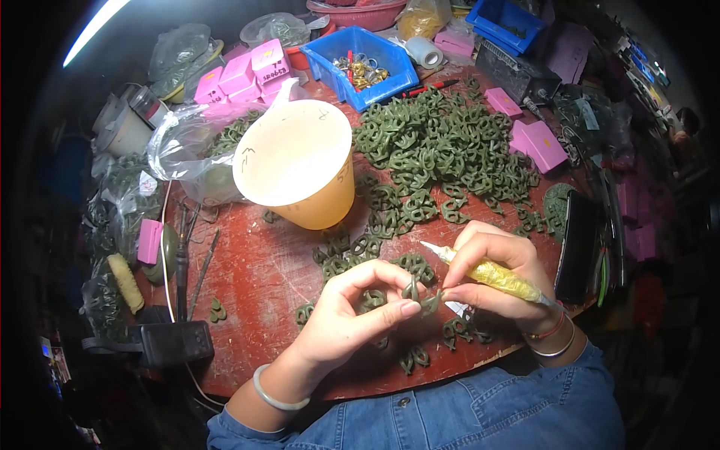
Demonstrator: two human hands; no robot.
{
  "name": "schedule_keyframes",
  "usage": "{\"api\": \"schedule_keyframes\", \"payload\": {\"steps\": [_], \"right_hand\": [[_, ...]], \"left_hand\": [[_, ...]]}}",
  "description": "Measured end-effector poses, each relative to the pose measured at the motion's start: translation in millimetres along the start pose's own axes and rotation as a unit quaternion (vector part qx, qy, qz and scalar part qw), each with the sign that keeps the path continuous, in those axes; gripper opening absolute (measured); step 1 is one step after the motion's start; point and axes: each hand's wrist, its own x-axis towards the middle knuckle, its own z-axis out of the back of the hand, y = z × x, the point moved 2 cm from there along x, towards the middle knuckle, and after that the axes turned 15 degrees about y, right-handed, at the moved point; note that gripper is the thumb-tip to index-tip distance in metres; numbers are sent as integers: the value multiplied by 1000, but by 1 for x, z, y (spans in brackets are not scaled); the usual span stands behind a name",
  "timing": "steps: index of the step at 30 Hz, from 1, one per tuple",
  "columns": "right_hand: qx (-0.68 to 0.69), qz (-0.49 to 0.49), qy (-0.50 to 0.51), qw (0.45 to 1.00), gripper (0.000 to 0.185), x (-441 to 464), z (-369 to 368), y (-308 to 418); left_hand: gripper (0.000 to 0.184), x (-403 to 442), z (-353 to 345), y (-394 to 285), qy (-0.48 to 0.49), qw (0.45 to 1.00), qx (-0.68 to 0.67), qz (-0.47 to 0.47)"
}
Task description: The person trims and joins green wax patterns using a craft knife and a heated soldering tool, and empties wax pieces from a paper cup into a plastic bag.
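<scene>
My left hand (365,305) pinches a small green wax-like piece (412,288) between thumb and fingers. Close on its right, my right hand (499,274) holds a yellow-wrapped pen-like tool (491,274), its pale tip pointing up and left. The thumb and index fingertips of that hand meet at a second small green piece (431,302), beside the first; whether the two pieces are joined is unclear. Several more green pieces (460,331) lie on the red table (247,277) around and below my hands. A large heap of green pieces (450,142) spreads behind them.
A yellowish cup (319,202) stands left of the heap. Behind it is a blue bin (360,67) with metal rings. Pink blocks (541,146) lie right of the heap, near a black flat device (577,247). A black box (176,343) with cables sits at the left edge.
</scene>
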Motion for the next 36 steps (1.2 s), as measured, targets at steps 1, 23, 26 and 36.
{"api": "schedule_keyframes", "payload": {"steps": [1, 23, 26, 36], "right_hand": [[-23, -1, -17, 1000, 17, 0, -1, 2], [-131, 115, -89, 981, 24, -9, -12, 6], [-181, 137, -79, 971, 24, -6, -16, 6], [-258, 147, -61, 953, 34, -3, -20, 7]], "left_hand": [[20, 0, 0, -1, 0, 1000, 0, 0], [25, 2, -2, -1, -31, 996, 86, -6], [24, 2, -2, -2, -44, 993, 112, -4], [20, 3, -4, 0, -78, 950, 286, -99]]}}
